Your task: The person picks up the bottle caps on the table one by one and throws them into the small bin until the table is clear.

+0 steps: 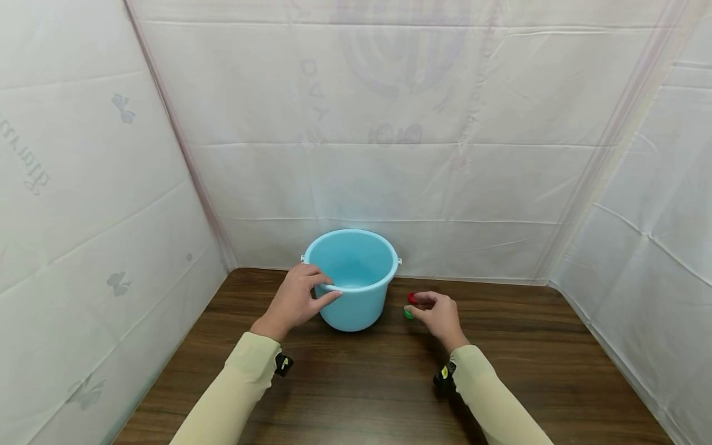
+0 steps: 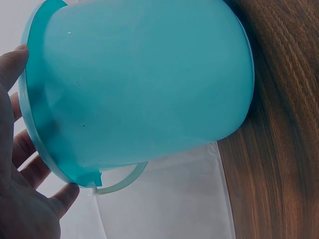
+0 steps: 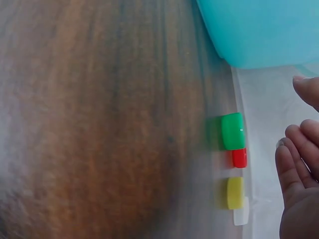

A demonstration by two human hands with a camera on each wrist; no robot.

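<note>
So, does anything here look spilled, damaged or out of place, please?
Nothing clearly stands out. The blue bucket stands upright on the table, held by the left hand; a green cap, red cap, yellow cap and white piece lie nearby. No spill or damage shows; the white sheet behind is only creased.

Behind the blue bucket [image 1: 356,311], the white back sheet [image 1: 261,179] carries faint stacked letters [image 1: 315,90] reading "DAY" and a row of illegible characters [image 1: 395,134]; the left sheet [image 1: 83,241], left of the bucket, carries illegible script [image 1: 25,157].
</note>
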